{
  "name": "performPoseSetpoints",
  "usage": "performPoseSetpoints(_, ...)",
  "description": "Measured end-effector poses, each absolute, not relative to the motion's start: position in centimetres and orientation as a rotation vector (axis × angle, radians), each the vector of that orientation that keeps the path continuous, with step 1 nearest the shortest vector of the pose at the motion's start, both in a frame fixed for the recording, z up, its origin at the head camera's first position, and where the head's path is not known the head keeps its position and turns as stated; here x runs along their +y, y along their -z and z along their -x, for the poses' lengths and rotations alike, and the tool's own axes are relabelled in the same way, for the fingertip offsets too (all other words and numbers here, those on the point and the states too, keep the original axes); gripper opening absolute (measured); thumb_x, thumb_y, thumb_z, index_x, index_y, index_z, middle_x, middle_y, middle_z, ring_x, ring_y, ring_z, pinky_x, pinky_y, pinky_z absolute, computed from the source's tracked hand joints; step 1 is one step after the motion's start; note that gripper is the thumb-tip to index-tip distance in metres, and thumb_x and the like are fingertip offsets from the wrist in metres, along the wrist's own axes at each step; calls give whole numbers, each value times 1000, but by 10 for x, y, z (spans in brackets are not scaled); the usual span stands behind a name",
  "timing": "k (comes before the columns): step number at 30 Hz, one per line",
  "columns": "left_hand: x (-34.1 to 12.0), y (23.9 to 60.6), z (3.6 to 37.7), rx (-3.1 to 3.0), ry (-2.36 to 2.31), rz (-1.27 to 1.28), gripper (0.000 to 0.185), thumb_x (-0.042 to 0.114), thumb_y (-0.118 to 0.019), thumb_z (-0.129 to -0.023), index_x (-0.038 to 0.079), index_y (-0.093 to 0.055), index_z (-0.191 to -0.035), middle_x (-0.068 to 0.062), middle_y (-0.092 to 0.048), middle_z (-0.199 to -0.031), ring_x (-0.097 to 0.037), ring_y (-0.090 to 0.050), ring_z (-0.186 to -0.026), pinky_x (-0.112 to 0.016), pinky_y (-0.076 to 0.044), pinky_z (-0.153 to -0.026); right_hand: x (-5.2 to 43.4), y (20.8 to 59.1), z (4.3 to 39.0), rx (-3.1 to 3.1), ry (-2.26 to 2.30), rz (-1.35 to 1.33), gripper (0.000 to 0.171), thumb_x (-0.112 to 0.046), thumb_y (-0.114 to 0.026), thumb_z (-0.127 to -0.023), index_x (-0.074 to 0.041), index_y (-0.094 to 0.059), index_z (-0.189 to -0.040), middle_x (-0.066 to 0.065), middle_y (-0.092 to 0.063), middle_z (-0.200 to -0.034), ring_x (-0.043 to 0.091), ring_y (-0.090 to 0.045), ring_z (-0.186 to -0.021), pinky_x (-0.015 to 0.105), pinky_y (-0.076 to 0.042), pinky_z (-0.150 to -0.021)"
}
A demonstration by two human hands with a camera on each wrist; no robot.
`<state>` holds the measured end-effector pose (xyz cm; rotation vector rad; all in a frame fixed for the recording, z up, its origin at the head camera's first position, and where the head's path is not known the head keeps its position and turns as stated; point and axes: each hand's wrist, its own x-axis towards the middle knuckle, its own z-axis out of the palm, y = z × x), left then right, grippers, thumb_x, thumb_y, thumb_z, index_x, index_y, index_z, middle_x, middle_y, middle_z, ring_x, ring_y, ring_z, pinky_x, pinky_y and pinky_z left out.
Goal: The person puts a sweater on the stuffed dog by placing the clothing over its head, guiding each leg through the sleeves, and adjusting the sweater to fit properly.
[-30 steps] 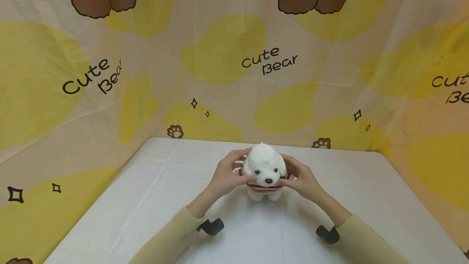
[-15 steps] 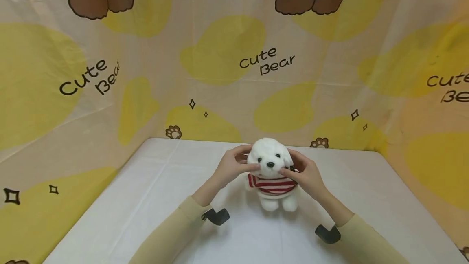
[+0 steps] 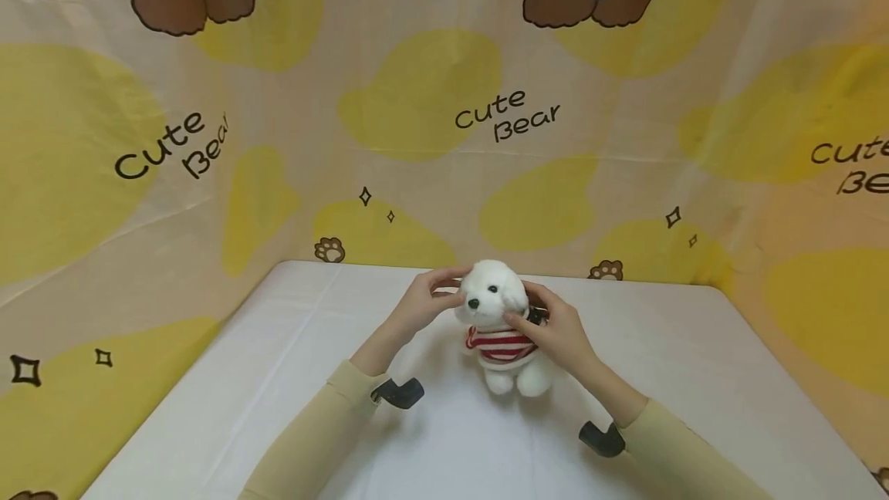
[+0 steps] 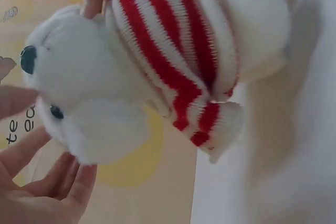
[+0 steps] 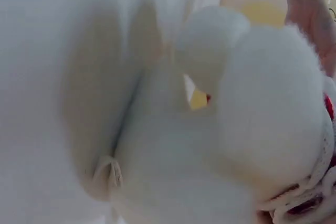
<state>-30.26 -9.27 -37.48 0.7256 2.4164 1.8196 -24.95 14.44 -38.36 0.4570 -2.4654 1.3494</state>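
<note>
A white plush dog [image 3: 489, 292] in a red-and-white striped knit sweater [image 3: 503, 344] is upright over the white table. My left hand [image 3: 419, 305] holds the side of its head, thumb by the muzzle and fingers behind the ear, as the left wrist view also shows. On the other side, my right hand [image 3: 561, 332] grips the head and neck, its thumb at the cheek. A small dark item [image 3: 536, 316] shows behind the neck. White fur [image 5: 273, 108] fills much of the right wrist view, with a thin loop [image 5: 107, 171] near the shadow. I cannot tell whether the feet touch the table.
The table [image 3: 292, 376] has a smooth white top. Behind and beside it hangs a yellow-patterned cloth [image 3: 417, 99] printed with bears and lettering. A black wrist mount [image 3: 399, 392] sticks out from each sleeve.
The dog has risen and tipped back from facing low, showing its sweater and feet. It has then shifted left and turned its face leftward, both hands moving with it.
</note>
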Motion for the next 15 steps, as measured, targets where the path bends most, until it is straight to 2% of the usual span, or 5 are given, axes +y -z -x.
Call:
performPoseSetpoints(6, -96, 372, 302, 2454, -1737, -555, 54, 34, -75, -80, 19, -59, -129, -2, -59, -127, -23, -55, -116, -41, -49, -92, 138, 388, 250, -2512, -1354, -503, 54, -30, -76, -80, -14, -56, -128, 9, -64, -122, 25, -61, -110, 46, -48, -93)
performPoseSetpoints(11, -102, 378, 306, 2456, -1742, -496, 57, 32, -78, -76, 19, -59, -128, -1, -59, -128, -23, -55, -116, -41, -48, -92, 142, 390, 248, -2549, -1348, -476, 51, -36, -74, -80, -18, -59, -125, 5, -64, -124, 24, -57, -117, 47, -45, -96)
performPoseSetpoints(15, -112, 387, 311, 2377, -1791, -451, 56, 29, -77, -77, 19, -58, -129, -1, -59, -130, -23, -55, -117, -45, -42, -100, 148, 394, 246, -2570, -1410, -430, 51, -33, -74, -81, -13, -59, -126, 9, -63, -124, 27, -58, -116, 44, -48, -96)
